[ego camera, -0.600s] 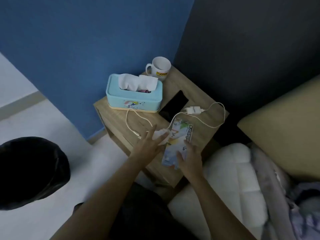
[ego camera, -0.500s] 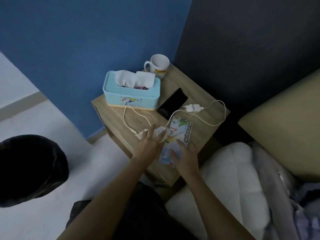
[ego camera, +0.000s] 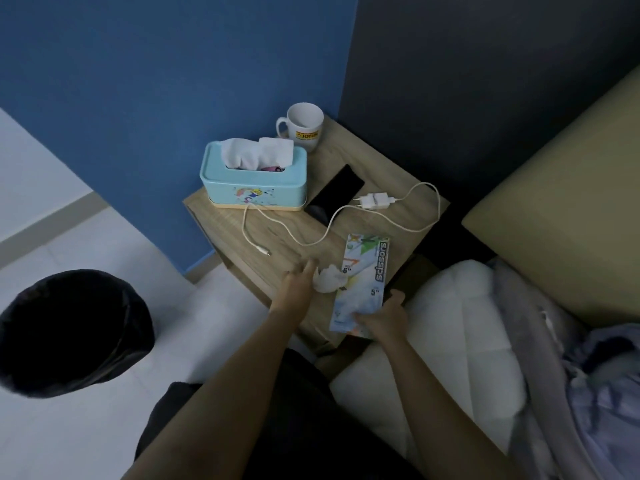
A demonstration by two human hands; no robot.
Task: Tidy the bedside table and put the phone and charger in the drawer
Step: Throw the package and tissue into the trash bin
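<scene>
The right hand [ego camera: 382,318] grips the printed scissors card [ego camera: 363,282], apparently to clear it; left hand [ego camera: 298,284] fingers rest loose beside a crumpled white tissue [ego camera: 329,279]. Black phone [ego camera: 335,195] and white charger [ego camera: 374,201] lie on the wooden desk [ego camera: 277,244].

1. The wooden bedside table [ego camera: 381,168] stands in the corner beside the bed.
2. At its back stand a white mug [ego camera: 302,128] and a light blue tissue box [ego camera: 254,185].
3. The black phone [ego camera: 334,195] lies flat between the tissue box and the white charger [ego camera: 374,201], whose cable [ego camera: 420,216] loops across the tabletop.
4. The left hand [ego camera: 298,284] touches a crumpled tissue [ego camera: 329,279] near the front edge.
5. The right hand [ego camera: 382,320] grips the near end of a scissors package [ego camera: 363,282].
6. A black bin [ego camera: 69,332] stands on the floor.
</scene>
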